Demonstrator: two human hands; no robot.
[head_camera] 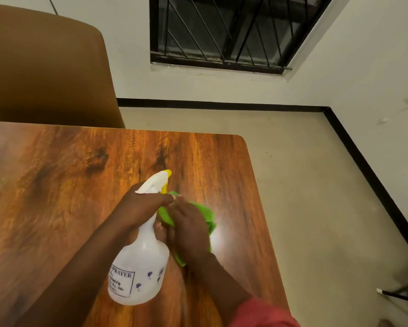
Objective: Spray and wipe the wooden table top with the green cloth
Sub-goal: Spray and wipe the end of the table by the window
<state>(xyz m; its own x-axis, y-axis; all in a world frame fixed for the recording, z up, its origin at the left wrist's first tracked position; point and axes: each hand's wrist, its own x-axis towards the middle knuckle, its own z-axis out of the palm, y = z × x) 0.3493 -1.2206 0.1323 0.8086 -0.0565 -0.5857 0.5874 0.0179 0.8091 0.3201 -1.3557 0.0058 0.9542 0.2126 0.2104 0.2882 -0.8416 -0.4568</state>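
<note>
My left hand (140,208) grips the neck of a white spray bottle (141,267) with a white and yellow trigger head, held above the wooden table top (56,197) with the nozzle pointing away from me. Just to its right, my right hand (190,228) holds a bunched green cloth (206,213) over the table. The two hands touch near the trigger. Most of the cloth is hidden under my right hand.
A brown chair back (47,72) stands behind the table's far left edge. The table's right edge and rounded far corner (241,139) border beige floor (316,197). A barred window (233,31) sits in the far wall. A dark chair leg (398,295) shows low right.
</note>
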